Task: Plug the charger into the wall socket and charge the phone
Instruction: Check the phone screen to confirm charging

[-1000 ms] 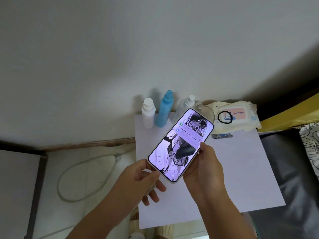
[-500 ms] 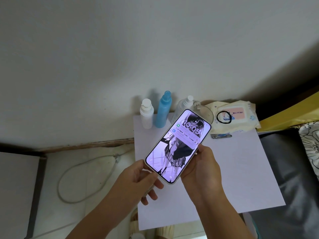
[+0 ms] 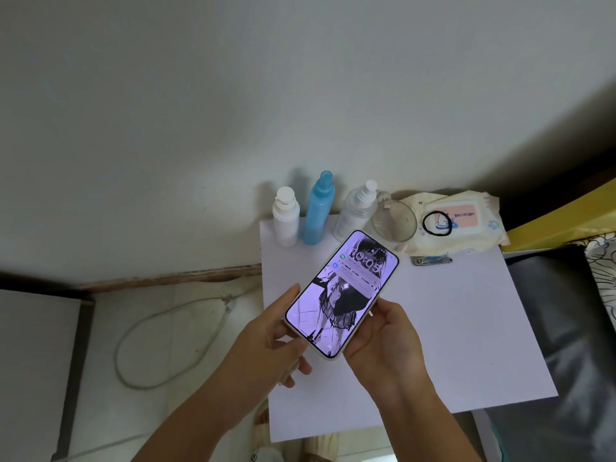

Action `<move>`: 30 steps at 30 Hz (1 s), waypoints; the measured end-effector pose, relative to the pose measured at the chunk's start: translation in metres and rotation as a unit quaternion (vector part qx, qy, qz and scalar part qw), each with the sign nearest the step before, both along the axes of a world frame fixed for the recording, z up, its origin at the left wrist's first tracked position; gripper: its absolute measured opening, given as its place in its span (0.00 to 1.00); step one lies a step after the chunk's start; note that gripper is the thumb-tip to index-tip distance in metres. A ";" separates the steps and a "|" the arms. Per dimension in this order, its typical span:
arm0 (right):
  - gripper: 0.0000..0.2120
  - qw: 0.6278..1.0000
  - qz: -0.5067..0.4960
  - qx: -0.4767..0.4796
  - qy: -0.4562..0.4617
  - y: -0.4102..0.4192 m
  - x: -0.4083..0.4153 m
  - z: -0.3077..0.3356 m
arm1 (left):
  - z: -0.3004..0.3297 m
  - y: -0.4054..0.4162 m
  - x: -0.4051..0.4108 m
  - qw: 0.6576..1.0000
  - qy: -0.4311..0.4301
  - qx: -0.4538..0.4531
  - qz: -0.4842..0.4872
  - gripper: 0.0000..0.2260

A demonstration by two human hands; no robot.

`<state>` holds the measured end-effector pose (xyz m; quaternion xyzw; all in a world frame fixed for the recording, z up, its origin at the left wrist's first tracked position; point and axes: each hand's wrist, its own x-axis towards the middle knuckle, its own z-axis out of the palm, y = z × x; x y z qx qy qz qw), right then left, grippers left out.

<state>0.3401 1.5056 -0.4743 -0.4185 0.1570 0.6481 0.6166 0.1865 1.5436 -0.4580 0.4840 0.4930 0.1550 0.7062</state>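
Observation:
The phone (image 3: 343, 291) has a lit screen with a purple drawn picture and is tilted above the white table (image 3: 466, 328). My left hand (image 3: 266, 341) grips its lower left edge, thumb along the side. My right hand (image 3: 383, 345) holds its lower right edge from beneath. A thin pale piece (image 3: 289, 371) pokes out under my left fingers; I cannot tell what it is. A white cable (image 3: 150, 331) lies looped on the floor to the left. No wall socket or charger plug is in view.
At the table's back edge stand a white bottle (image 3: 285, 216), a blue spray bottle (image 3: 319, 211) and a clear spray bottle (image 3: 356, 211). Next to them are a clear cup (image 3: 395, 221), a wipes pack (image 3: 460, 225) with a black hair tie (image 3: 437, 223), and a nail clipper (image 3: 431, 260). A dark bed edge (image 3: 566, 328) is on the right.
The phone and both hands have drifted slightly down and left. My left thumb has slid up along the phone's left edge.

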 end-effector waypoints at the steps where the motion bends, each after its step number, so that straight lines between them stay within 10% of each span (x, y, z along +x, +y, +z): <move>1: 0.25 1.000 -0.003 0.001 0.010 -0.001 0.000 -0.002 | -0.002 -0.001 0.000 1.000 0.001 -0.001 -0.002 0.34; 30: 0.20 0.996 0.006 -0.038 0.083 -0.016 -0.002 -0.020 | -0.012 0.000 -0.001 0.998 0.042 0.002 -0.045 0.32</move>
